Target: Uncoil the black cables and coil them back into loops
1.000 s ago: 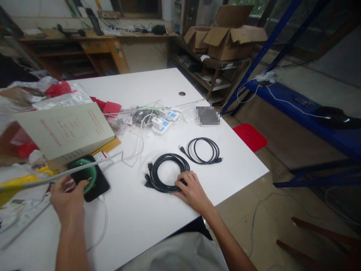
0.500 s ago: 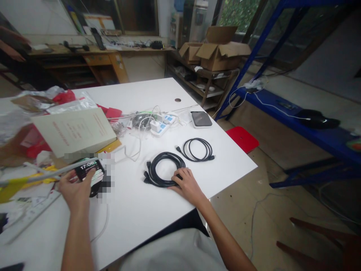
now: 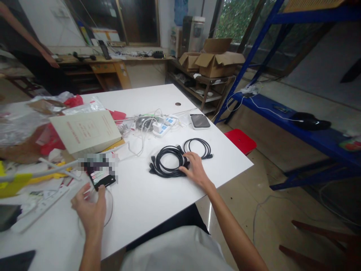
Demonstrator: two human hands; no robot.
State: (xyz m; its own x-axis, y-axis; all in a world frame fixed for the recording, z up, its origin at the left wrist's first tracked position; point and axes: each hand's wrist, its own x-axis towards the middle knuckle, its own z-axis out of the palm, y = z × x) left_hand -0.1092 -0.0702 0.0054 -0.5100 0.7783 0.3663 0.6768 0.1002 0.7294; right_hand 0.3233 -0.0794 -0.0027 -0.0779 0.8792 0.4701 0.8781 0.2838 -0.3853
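Note:
A large coil of black cable lies on the white table with plugs sticking out at its left. My right hand is at the coil's right side, its thumb and fingers curled around the bundle there. Just behind, a smaller black cable coil touches or nearly touches the large one. At the left, a phone with a lit, partly blurred-out screen lies by the papers. My left hand is at its near end, fingers apart, the thumb tip close to its lower edge; contact is hard to make out.
A pale printed box and plastic bags crowd the left. White power strips with tangled cords and a flat grey-topped device stand farther back. A red stool is beyond the right edge. Another person's arm shows at far left.
My left hand has slipped back off the phone's screen towards me. The large coil has shifted away from me, closer to the small one, with my right hand at its side. The view has tilted slightly.

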